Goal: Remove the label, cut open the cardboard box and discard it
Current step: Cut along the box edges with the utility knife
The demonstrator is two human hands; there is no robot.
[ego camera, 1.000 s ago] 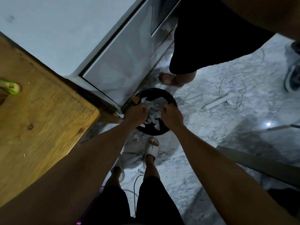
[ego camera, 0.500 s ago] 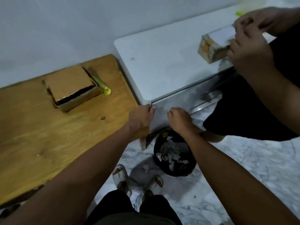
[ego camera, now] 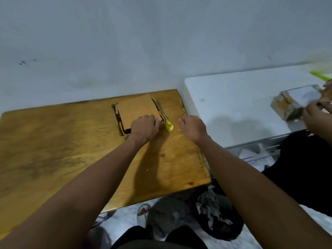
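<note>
Left hand (ego camera: 143,127) rests on the near right corner of the cardboard box (ego camera: 137,109), fingers curled over the edge toward the cutter; whether they truly clamp the card or only lie on it cannot be told through the blur. Right hand (ego camera: 193,127) hovers just off the wooden table (ego camera: 53,150), fingers loosely curled, holding nothing, at 3 o'clock of the green cutter (ego camera: 168,124).

The box lies flat at 12 o'clock on the table, near the wall, its top face bare brown. The cutter lies along its right flank, butt end toward the person, touching or nearly touching the box.

Judgement: step in hand is fetching the cutter to slit the box. To do it well, the right hand should take the handle by its near end, blade pointing away. The left should press flat on the box top, fingers clear of the cut line.

Black bin (ego camera: 222,218) sits on the floor at 5 o'clock, with scraps inside. A second person's hands (ego camera: 316,114) work another box (ego camera: 287,103) on the white cabinet (ego camera: 233,105) at 3 o'clock.
</note>
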